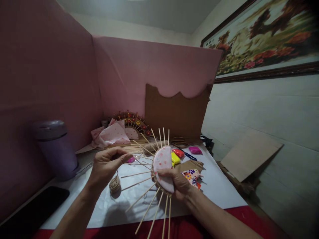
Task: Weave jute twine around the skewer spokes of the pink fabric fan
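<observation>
My right hand [180,182] grips a half-round piece covered in spotted pink-white cloth [163,161], its thumb flat on the front. Thin wooden sticks [147,215] fan out from the curved edge of this piece, and brown twine seems to run along that edge. Left of the piece, my left hand [109,162] has thumb and forefinger pinched together on a thin strand of twine. Below that hand a small ball of brown twine [115,186] rests on the white table cover, a strand rising from it towards the palm.
A purple tumbler [56,149] and a black phone-like slab [37,209] are on the left. Behind lie pink cloth [111,132], a decorated fan-shaped piece [136,121] and loose sticks. Yellow [175,159], red [178,153] and magenta packets [195,150] sit right, near scissors [179,142].
</observation>
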Action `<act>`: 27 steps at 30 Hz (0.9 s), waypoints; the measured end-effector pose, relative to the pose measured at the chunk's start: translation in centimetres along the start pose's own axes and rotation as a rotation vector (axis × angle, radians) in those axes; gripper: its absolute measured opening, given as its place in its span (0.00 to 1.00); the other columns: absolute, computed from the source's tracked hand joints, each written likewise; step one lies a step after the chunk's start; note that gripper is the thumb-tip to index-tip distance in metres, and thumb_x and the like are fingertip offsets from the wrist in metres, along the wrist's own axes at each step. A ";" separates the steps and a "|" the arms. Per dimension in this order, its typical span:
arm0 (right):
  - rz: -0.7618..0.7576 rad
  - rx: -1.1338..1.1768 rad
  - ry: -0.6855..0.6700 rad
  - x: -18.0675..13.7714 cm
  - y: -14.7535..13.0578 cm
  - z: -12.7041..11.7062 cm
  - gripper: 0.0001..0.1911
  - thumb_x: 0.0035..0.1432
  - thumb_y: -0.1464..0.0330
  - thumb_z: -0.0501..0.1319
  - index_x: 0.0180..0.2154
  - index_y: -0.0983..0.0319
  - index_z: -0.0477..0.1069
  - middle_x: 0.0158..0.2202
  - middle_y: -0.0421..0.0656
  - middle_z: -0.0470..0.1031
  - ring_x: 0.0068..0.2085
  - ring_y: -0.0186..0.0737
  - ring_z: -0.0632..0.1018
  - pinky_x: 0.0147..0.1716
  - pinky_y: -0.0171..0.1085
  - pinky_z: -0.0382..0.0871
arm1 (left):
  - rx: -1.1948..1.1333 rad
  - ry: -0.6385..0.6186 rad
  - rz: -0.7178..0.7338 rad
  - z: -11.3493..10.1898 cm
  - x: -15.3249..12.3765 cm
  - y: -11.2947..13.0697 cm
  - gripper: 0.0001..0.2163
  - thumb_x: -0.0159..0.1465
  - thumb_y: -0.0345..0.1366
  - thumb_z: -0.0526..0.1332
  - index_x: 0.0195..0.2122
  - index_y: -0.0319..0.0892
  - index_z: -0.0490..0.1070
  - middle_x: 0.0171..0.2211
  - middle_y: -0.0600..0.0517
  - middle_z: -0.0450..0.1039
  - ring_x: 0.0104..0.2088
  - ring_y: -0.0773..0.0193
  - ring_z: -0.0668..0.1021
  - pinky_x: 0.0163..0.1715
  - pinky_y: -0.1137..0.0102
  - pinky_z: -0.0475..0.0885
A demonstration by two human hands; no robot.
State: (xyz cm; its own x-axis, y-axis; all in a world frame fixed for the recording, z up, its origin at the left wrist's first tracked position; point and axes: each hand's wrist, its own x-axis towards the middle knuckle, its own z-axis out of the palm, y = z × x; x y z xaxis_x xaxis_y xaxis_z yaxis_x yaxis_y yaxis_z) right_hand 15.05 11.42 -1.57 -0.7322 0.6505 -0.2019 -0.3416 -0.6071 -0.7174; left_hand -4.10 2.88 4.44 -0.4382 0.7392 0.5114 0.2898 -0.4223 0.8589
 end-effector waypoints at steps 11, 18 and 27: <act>0.048 -0.068 -0.270 -0.5 0.0 -0.4 0.12 0.39 0.75 0.62 0.32 0.71 0.70 0.24 0.44 0.74 0.23 0.32 0.74 0.23 0.29 0.65 | -0.090 -0.064 -0.342 -0.5 0.9 -1.8 0.14 0.46 0.41 0.68 0.16 0.37 0.67 0.11 0.61 0.57 0.12 0.78 0.55 0.13 0.78 0.47; 0.079 -0.028 -0.346 -1.2 0.3 0.1 0.16 0.37 0.75 0.63 0.34 0.71 0.70 0.26 0.45 0.75 0.26 0.32 0.75 0.26 0.28 0.66 | -0.216 -0.154 -0.441 3.9 -1.3 -4.1 0.11 0.48 0.36 0.67 0.18 0.36 0.67 0.14 0.58 0.62 0.16 0.75 0.63 0.15 0.79 0.55; 0.191 -0.031 -0.445 -1.5 1.0 0.2 0.17 0.37 0.76 0.62 0.35 0.70 0.69 0.27 0.42 0.74 0.27 0.31 0.74 0.27 0.28 0.67 | -0.961 -0.177 -0.765 2.9 -0.9 -1.7 0.08 0.58 0.24 0.56 0.21 0.36 0.63 0.18 0.56 0.63 0.16 0.77 0.67 0.11 0.85 0.59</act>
State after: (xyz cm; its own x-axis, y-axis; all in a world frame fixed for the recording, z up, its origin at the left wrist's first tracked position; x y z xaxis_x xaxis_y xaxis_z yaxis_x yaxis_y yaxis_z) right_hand 15.74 9.78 -1.85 -0.9634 0.2662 -0.0317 -0.1638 -0.6782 -0.7164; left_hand -1.73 4.40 2.44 -0.0777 0.9940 -0.0769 -0.7632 -0.0097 0.6460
